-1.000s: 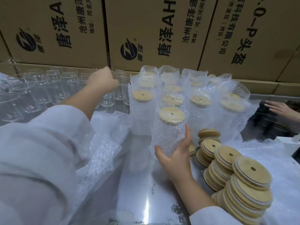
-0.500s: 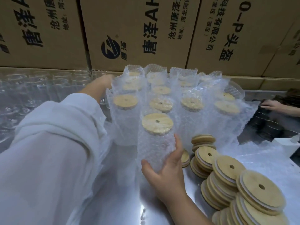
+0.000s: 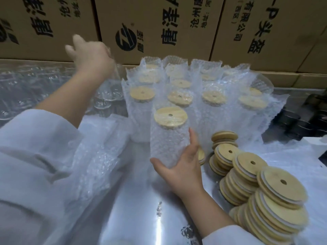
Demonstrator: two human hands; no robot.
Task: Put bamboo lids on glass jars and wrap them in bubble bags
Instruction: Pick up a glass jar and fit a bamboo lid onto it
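Left grip (image 3: 90,53) raised, extended forward; right grip (image 3: 182,167) low, fingers curled.

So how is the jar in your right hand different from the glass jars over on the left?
The jar in the right hand is wrapped in a bubble bag, while the glass jars on the left are bare. The held jar also has a bamboo lid on top, and the left glass jars show no lids. What they share: both look upright.
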